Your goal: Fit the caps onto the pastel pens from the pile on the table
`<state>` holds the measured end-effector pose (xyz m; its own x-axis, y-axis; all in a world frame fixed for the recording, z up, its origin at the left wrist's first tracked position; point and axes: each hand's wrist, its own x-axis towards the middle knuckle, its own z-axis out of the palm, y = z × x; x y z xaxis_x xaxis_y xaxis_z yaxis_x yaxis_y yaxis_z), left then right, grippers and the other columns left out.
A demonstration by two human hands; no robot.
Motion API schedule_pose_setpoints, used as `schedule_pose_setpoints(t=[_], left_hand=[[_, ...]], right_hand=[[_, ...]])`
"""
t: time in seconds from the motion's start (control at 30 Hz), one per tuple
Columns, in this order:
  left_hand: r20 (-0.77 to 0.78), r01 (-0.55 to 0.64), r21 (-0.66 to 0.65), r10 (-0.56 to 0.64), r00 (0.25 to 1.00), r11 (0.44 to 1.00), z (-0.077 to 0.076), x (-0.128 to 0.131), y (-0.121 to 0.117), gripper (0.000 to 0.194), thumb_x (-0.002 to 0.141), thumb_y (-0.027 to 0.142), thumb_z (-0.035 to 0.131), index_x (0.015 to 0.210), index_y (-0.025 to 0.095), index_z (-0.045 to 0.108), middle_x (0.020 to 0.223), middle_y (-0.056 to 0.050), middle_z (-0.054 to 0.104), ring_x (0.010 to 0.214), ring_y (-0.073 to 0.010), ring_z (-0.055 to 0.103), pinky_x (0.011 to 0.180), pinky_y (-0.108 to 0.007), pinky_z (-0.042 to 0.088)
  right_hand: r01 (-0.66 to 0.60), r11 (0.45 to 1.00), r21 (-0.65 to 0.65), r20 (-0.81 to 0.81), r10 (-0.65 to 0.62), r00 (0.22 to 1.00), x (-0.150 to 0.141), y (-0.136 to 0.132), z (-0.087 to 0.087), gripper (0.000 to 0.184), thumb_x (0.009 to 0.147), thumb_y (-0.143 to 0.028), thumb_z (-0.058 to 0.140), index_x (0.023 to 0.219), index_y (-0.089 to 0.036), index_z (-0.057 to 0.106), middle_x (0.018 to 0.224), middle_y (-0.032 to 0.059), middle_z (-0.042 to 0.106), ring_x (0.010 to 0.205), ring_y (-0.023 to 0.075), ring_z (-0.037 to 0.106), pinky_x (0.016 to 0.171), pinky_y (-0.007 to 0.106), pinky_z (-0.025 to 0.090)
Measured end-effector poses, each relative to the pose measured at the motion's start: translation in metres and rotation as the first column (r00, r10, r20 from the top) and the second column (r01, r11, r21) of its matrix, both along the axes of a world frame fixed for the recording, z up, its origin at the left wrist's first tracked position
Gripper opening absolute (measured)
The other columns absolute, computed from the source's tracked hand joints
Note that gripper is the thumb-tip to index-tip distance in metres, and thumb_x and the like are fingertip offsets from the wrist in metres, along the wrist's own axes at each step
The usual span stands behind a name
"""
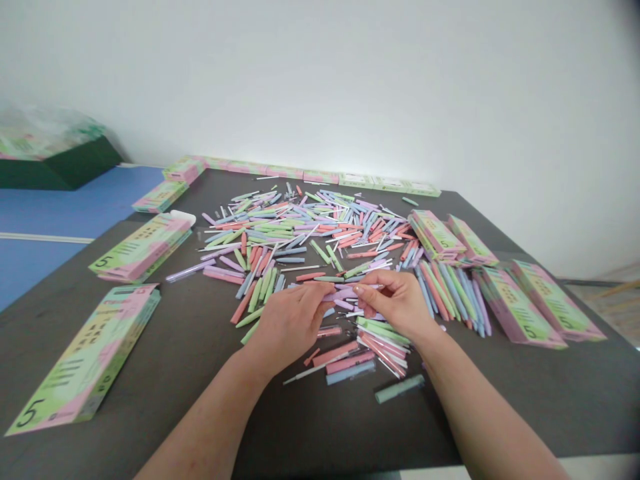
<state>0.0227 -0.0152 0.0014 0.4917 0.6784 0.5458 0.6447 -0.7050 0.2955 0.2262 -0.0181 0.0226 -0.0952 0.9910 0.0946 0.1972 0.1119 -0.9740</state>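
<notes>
Over the near middle of the table, my left hand point(295, 321) and my right hand point(395, 300) meet at a purple pen point(345, 293). The left fingers close around one end of it, and the right thumb and fingers pinch the other end. Whether the pen is whole or in two parts I cannot make out. Beneath and around the hands lie loose pen parts: green barrels point(383, 330), red barrels point(350, 363), a blue barrel point(351, 372) and a thin white refill point(320, 367). A single green barrel point(400, 389) lies nearest the table's front edge.
A large heap of mixed pen parts point(300, 220) covers the middle. Printed pink-green boxes stand left point(90, 353), right point(525, 307) and along the back edge point(320, 175). A row of coloured pens point(455, 293) lies right. A dark green bin point(60, 163) sits on the blue surface point(55, 213).
</notes>
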Motion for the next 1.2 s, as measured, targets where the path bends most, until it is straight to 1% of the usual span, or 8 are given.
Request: schedule_pose_setpoints(t=[0.13,0.27,0.43,0.63,0.77,0.9,1.03,1.2], left_hand=[[-0.005,0.012,-0.004,-0.012,1.0,1.0,0.0,0.0,-0.001,0.014,0.093,0.023,0.052,0.106,0.018,0.056,0.093,-0.003,0.073,0.082,-0.0192,0.07,0.067,-0.028,0.049],[-0.019,0.023,-0.016,-0.023,1.0,1.0,0.001,0.001,-0.002,0.013,0.093,0.022,0.052,0.105,0.019,0.055,0.095,-0.002,0.072,0.085,-0.0196,0.07,0.07,-0.029,0.049],[-0.059,0.034,-0.066,-0.038,0.998,0.997,0.004,0.002,-0.003,0.015,0.095,0.022,0.047,0.107,0.018,0.054,0.102,-0.003,0.072,0.09,-0.0212,0.069,0.072,-0.032,0.05],[-0.083,0.043,-0.129,-0.054,0.995,0.991,0.008,0.006,-0.008,0.023,0.097,0.024,0.04,0.116,0.018,0.051,0.113,-0.004,0.069,0.098,-0.0218,0.067,0.078,-0.035,0.051],[-0.07,0.034,-0.14,-0.044,0.997,0.99,0.007,0.008,-0.009,0.024,0.098,0.026,0.039,0.117,0.018,0.051,0.116,-0.005,0.068,0.1,-0.0213,0.066,0.081,-0.034,0.051],[-0.051,0.002,-0.164,-0.01,0.999,0.986,0.006,0.01,-0.009,0.025,0.098,0.028,0.038,0.114,0.018,0.053,0.107,-0.005,0.071,0.094,-0.0215,0.067,0.078,-0.033,0.051],[-0.036,-0.016,-0.238,0.008,0.999,0.971,0.006,0.012,-0.01,0.025,0.098,0.029,0.036,0.112,0.018,0.055,0.101,-0.005,0.071,0.085,-0.021,0.067,0.073,-0.033,0.049],[0.05,-0.004,-0.356,0.023,0.998,0.935,0.009,0.013,-0.011,0.024,0.098,0.03,0.038,0.109,0.019,0.057,0.098,-0.005,0.071,0.08,-0.0177,0.067,0.07,-0.028,0.047]], right_hand=[[-0.003,1.0,-0.025,0.006,0.003,1.0,0.0,0.0,0.001,0.03,0.073,-0.041,0.073,0.061,-0.014,0.064,0.044,-0.0013,0.057,0.036,0.008,0.05,0.036,0.018,0.037],[-0.009,1.0,-0.01,0.033,0.009,0.999,0.0,-0.001,0.002,0.036,0.075,-0.042,0.071,0.055,-0.015,0.061,0.04,-0.0022,0.054,0.032,0.0066,0.045,0.033,0.017,0.033],[-0.019,1.0,-0.004,0.06,0.02,0.998,0.0,-0.001,0.002,0.039,0.078,-0.044,0.068,0.053,-0.015,0.06,0.038,-0.0025,0.052,0.032,0.0065,0.045,0.035,0.017,0.033],[0.045,0.997,0.067,0.044,-0.048,0.998,-0.001,0.0,0.003,0.039,0.079,-0.041,0.068,0.052,-0.015,0.059,0.037,-0.0025,0.051,0.031,0.0065,0.043,0.036,0.018,0.033],[0.058,0.992,0.11,0.029,-0.061,0.998,-0.001,0.001,0.004,0.033,0.078,-0.038,0.069,0.056,-0.015,0.061,0.039,-0.0031,0.052,0.033,0.0068,0.044,0.037,0.019,0.033],[0.074,0.99,0.124,0.006,-0.075,0.997,-0.001,0.002,0.003,0.026,0.076,-0.034,0.072,0.059,-0.015,0.063,0.046,-0.002,0.057,0.036,0.0073,0.048,0.038,0.019,0.036],[0.076,0.99,0.119,-0.038,-0.072,0.997,-0.002,0.002,0.0,0.019,0.073,-0.033,0.075,0.07,-0.016,0.069,0.053,-0.0007,0.063,0.04,0.0089,0.054,0.04,0.019,0.039],[0.074,0.993,0.095,-0.108,-0.063,0.992,-0.003,0.001,-0.001,0.022,0.072,-0.036,0.076,0.08,-0.017,0.071,0.054,-0.0007,0.064,0.042,0.011,0.056,0.042,0.022,0.042]])
